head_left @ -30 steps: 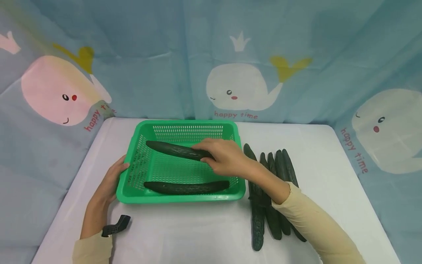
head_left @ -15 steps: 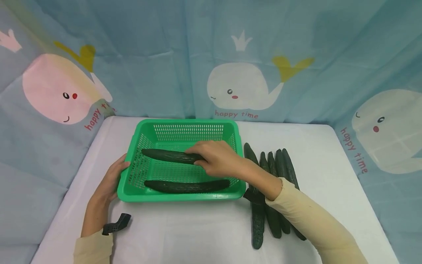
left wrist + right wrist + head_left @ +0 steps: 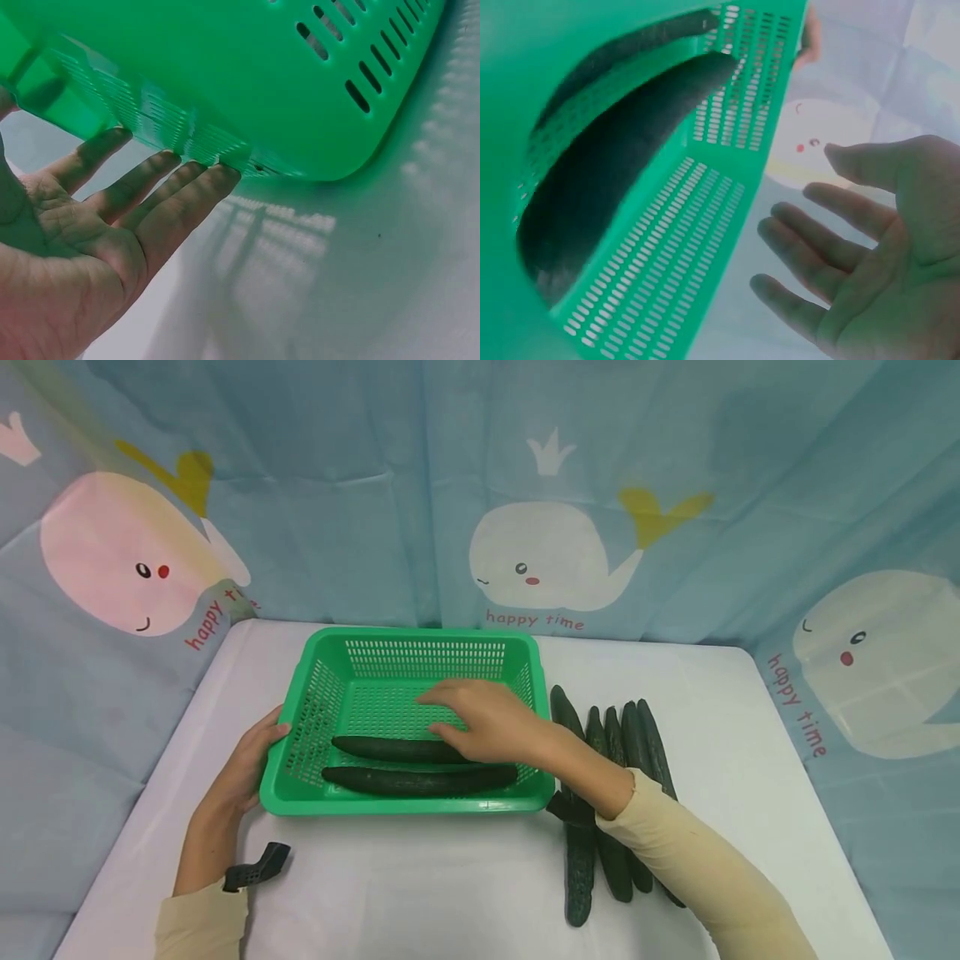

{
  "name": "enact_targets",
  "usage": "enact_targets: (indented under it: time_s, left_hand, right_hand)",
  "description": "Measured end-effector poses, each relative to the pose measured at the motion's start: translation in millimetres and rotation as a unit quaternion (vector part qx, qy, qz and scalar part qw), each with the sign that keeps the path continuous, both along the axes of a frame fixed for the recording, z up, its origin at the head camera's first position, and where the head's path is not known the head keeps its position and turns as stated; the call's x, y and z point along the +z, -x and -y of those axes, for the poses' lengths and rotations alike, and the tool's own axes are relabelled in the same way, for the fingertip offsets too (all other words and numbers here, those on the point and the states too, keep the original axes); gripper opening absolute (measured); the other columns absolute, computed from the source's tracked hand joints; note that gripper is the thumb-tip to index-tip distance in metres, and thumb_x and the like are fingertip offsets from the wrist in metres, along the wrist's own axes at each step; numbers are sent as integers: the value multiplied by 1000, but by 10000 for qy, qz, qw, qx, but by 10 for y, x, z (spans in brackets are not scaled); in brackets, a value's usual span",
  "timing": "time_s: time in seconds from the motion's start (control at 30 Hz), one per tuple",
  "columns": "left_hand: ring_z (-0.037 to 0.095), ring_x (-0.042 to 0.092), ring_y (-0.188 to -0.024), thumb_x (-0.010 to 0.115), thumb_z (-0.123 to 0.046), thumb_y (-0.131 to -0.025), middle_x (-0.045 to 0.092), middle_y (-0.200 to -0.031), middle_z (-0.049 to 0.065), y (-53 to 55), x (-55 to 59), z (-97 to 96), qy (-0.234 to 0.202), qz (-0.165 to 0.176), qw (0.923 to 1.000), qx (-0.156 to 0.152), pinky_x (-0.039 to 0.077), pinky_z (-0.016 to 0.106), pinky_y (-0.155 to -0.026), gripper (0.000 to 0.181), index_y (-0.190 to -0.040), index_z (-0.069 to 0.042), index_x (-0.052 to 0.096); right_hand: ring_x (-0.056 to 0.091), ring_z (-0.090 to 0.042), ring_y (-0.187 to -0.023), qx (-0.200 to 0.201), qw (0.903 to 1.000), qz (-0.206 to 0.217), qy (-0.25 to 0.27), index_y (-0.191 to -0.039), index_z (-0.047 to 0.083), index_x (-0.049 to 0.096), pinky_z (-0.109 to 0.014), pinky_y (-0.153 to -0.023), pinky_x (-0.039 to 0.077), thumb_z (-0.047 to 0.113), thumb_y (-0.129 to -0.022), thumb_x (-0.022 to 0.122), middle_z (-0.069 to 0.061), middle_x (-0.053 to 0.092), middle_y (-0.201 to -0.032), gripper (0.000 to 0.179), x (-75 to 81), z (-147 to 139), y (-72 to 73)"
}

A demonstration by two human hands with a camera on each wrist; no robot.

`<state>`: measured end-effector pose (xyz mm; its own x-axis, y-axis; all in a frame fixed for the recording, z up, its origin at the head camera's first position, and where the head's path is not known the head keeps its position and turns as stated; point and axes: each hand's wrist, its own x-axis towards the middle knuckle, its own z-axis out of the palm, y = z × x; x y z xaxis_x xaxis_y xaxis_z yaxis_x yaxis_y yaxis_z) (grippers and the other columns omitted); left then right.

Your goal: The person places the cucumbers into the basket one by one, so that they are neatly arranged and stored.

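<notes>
A green plastic basket (image 3: 405,807) with slotted walls stands on the white table, two dark green cucumbers lying lengthwise inside it. The nearer cucumber (image 3: 420,782) is by the front wall; the farther cucumber (image 3: 397,749) lies just behind, its right end hidden under my right hand (image 3: 487,718). That hand hovers over the basket with thumb and fingers spread and nothing between them, as the right wrist view also shows. My left hand (image 3: 247,760) holds the basket's left side, thumb on the rim; in the left wrist view its fingertips (image 3: 225,174) touch the outer wall.
Right of the basket, several more cucumbers (image 3: 580,877) lie side by side on the table, partly beneath my right forearm. A blue curtain (image 3: 360,527) with whale prints rises behind the table and along both sides.
My right hand has lowered the second cucumber toward the front of the basket and let go of it, its fingers now spread. The left hand has kept its place on the basket.
</notes>
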<state>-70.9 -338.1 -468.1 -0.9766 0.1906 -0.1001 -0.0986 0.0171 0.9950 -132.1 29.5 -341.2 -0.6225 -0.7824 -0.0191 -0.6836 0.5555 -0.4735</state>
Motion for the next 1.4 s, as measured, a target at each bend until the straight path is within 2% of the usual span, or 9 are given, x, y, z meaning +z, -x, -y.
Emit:
enact_targets:
  time_s: [0.33, 0.6, 0.8, 0.9, 1.03, 1.17, 1.23, 1.4]
  left_hand:
    - [-1, 69, -117, 35, -27, -114, 54, -136, -16, -3, 5, -2, 46, -40, 10000, -11, 65, 26, -90, 68, -168, 2, 7]
    - [-1, 69, -118, 35, -27, -115, 55, -136, -17, -25, -6, -22, 43, -100, 9999, -5, 64, 25, -90, 68, -168, 4, 7]
    - [-2, 68, -120, 35, -27, -115, 54, -137, -15, -20, 11, -25, -21, -114, 9999, -44, 63, 23, -92, 68, -168, 5, 7]
    - [-2, 68, -119, 35, -28, -115, 54, -136, -16, -20, 25, -22, -29, -77, 10000, -37, 64, 23, -92, 69, -167, 6, 6]
    - [-3, 67, -119, 35, -28, -115, 53, -137, -17, 0, 27, -29, -41, -16, 10000, -72, 63, 23, -93, 69, -167, 6, 4]
    - [-2, 68, -118, 34, -28, -115, 56, -136, -18, 1, 20, -30, -16, -7, 10000, -73, 63, 22, -93, 70, -167, 6, 4]
    - [-1, 69, -117, 34, -27, -115, 59, -135, -18, -9, 16, -28, -24, -10, 10000, -53, 64, 23, -92, 69, -167, 7, 4]
    - [1, 71, -115, 33, -25, -114, 64, -132, -17, -26, 12, -7, -166, -16, 9998, -58, 65, 24, -89, 68, -166, 8, 4]
  right_hand:
    - [63, -23, -137, -177, 9997, 47, 177, -145, 14, 65, -45, -109, 58, 27, -104, 68, -6, 67, -146, 43, -11, -175, -29]
    - [59, -24, -143, -363, 9989, 148, 266, -147, 15, 63, -47, -117, 53, 29, -106, 66, -5, 65, -149, 44, -51, -408, -102]
    - [55, -26, -147, -760, 9955, 162, 542, -147, 15, 63, -52, -118, 51, 29, -105, 67, -4, 63, -151, 44, -62, -629, -169]
    - [55, -26, -146, -993, 9912, 168, 862, -147, 15, 63, -53, -117, 52, 28, -104, 68, -3, 63, -150, 45, -69, -751, -196]
    - [62, -25, -135, -1212, 9837, 119, 1320, -147, 14, 62, -51, -107, 57, 23, -104, 69, -6, 63, -149, 45, -123, -931, -227]
    - [64, -26, -134, -1409, 9758, -30, 1672, -146, 14, 63, -52, -108, 57, 18, -104, 69, -7, 65, -147, 43, -201, -1082, -281]
    - [63, -25, -137, -1588, 9708, -89, 1795, -144, 15, 64, -52, -109, 56, 17, -103, 69, -5, 66, -145, 41, -232, -1148, -318]
    - [66, -30, -130, -2062, 9599, -201, 1887, -142, 12, 66, -54, -104, 58, 15, -103, 70, -7, 68, -141, 39, -310, -1301, -399]
